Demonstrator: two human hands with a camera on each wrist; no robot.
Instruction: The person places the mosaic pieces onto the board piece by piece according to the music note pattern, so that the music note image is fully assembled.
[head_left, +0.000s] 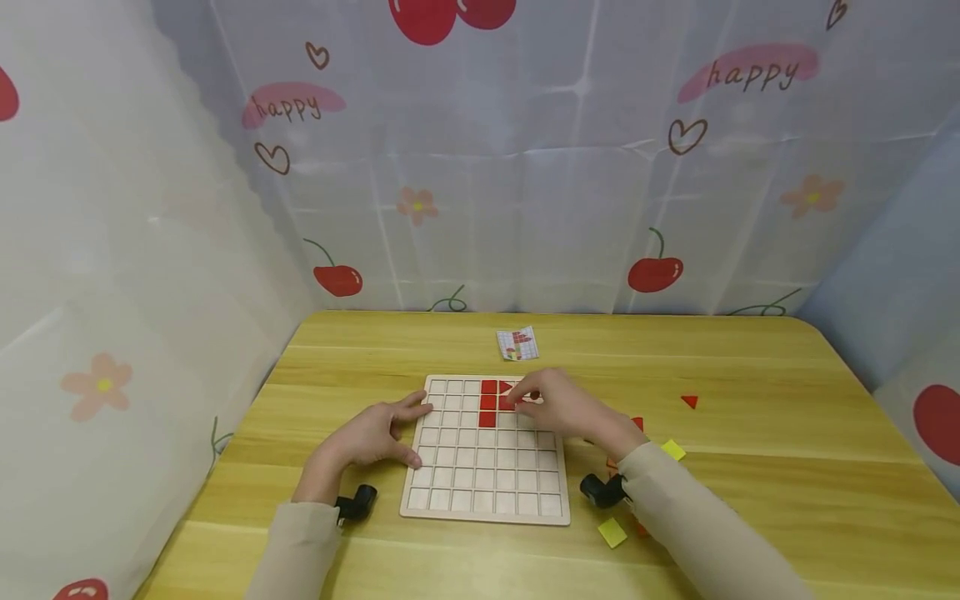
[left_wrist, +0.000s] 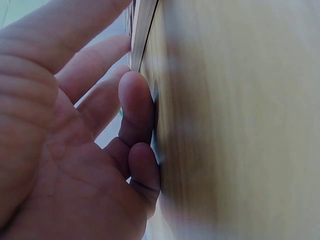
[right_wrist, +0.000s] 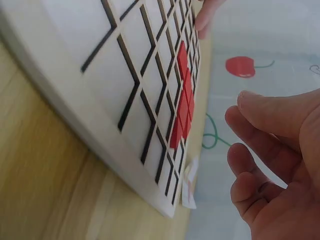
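A square pale grid board (head_left: 465, 479) lies on the table. Red square pieces (head_left: 487, 419) and a red triangle (head_left: 506, 387) sit in cells near its far edge. My left hand (head_left: 367, 433) rests at the board's left side with spread fingers, thumb and fingertips at the rim. In the left wrist view, the board's edge (left_wrist: 143, 30) shows beside the fingers. Over the board's far right part is my right hand (head_left: 562, 404), fingertips beside the red pieces, covering some cells. The right wrist view shows its thumb and index tip close together, with no piece visible between them.
A small printed pattern card (head_left: 518, 343) lies beyond the board. To the right are a loose red triangle (head_left: 690, 402) and yellow squares (head_left: 612, 532), with more pieces partly hidden under the right forearm. A patterned curtain (head_left: 480, 242) stands behind the table (head_left: 787, 400).
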